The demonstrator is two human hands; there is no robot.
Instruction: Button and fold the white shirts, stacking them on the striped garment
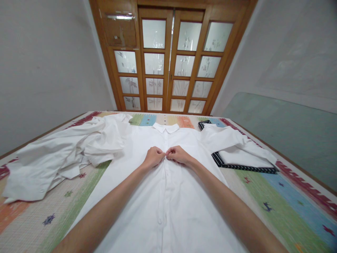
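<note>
A white collared shirt (142,196) lies front side up, its collar (165,128) at the far end and its button placket running down the middle toward me. My left hand (154,156) pinches the placket a little below the collar, fingers closed. Close beside it, my right hand (178,155) grips the other side of the same spot with fingertips pressed together. Both sets of fingertips nearly meet; the button between them is too small to make out. Farther down, a button (159,221) shows on the placket.
A patterned, striped cloth (71,207) covers the surface under the shirt. Crumpled white fabric (65,147) lies at the left. At the right, a black-edged white folded item (244,158) sits partly under the sleeve (221,137). Wooden glazed doors (171,49) stand beyond the far edge.
</note>
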